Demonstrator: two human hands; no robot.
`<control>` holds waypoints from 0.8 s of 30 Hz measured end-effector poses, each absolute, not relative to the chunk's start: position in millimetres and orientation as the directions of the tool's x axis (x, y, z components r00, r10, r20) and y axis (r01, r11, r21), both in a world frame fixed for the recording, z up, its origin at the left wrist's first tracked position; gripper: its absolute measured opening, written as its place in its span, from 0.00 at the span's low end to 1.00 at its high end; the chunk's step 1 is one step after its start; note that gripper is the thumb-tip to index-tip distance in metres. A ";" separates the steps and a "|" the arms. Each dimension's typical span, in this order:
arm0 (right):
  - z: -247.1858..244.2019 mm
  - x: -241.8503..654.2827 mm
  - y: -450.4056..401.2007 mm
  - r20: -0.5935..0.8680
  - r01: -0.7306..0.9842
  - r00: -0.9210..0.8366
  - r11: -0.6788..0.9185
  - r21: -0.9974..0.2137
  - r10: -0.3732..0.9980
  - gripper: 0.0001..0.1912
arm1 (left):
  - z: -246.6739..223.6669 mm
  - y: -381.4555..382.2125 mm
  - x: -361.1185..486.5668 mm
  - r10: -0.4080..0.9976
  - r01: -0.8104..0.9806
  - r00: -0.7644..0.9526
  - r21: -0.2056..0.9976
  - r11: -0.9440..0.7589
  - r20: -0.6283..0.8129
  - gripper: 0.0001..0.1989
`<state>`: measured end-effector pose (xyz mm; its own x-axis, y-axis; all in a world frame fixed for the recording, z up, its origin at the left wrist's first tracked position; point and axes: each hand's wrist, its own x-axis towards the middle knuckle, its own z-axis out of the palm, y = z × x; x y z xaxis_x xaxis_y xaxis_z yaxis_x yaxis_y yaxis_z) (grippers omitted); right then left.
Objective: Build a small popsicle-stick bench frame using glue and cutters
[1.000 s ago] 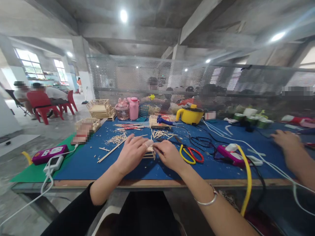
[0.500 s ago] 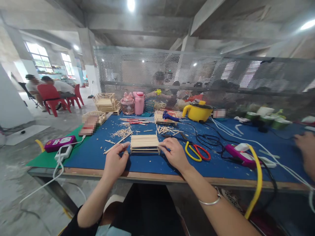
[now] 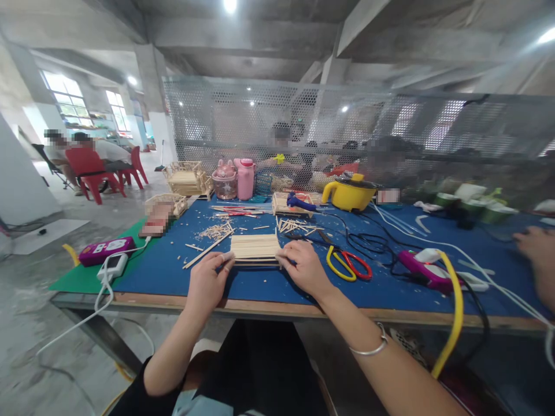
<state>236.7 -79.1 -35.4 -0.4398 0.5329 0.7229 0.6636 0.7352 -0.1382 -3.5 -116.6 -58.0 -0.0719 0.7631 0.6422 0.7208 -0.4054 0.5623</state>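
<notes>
A small model made of thin wooden sticks [image 3: 255,247], with a flat slatted top, sits in front of me on the blue mat. My left hand [image 3: 208,278] pinches its left end between thumb and fingers. At the opposite end, my right hand [image 3: 303,264] closes its fingertips on the right corner. Loose short sticks [image 3: 299,227] and a heap of wooden scraps [image 3: 214,231] lie just behind the model. A blue glue gun [image 3: 300,201] rests on another stick frame [image 3: 280,203] farther back.
Pliers with yellow and red handles [image 3: 349,264] lie to the right, near black cables. A yellow electric pot [image 3: 350,193], a pink bottle [image 3: 245,179] and a larger stick model [image 3: 186,178] stand at the back. Purple power strips [image 3: 106,251] flank the work area. A co-worker's hand [image 3: 537,248] is far right.
Both hands have moved inward and taken hold of the stick model's ends. Its top now tips slightly more toward me.
</notes>
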 end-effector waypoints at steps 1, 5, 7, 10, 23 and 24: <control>-35.4 236.1 -79.2 0.717 0.661 -0.444 0.737 -0.142 0.537 0.07 | -57.9 -116.5 -3.3 0.760 0.727 -0.074 0.557 -0.403 0.646 0.10; -36.0 235.8 -80.3 0.700 0.607 -0.452 0.766 -0.213 0.553 0.09 | -56.7 -116.7 -1.5 0.752 0.744 -0.079 0.540 -0.393 0.655 0.10; -37.0 237.8 -81.2 0.699 0.592 -0.392 0.746 -0.306 0.598 0.17 | -56.2 -117.1 -0.5 0.750 0.749 -0.081 0.536 -0.389 0.657 0.10; -38.3 242.2 -82.7 0.694 0.603 -0.198 0.644 -0.471 0.693 0.27 | -55.7 -117.5 0.8 0.747 0.754 -0.086 0.533 -0.384 0.660 0.10; -39.8 236.2 -77.2 0.525 0.527 -0.136 0.510 -0.680 0.840 0.05 | -59.9 -117.2 1.7 0.732 0.797 -0.045 0.466 -0.384 0.680 0.12; -40.8 236.2 -75.0 0.471 0.481 -0.128 0.470 -0.740 0.873 0.06 | -60.2 -117.1 1.8 0.731 0.800 -0.037 0.458 -0.387 0.682 0.13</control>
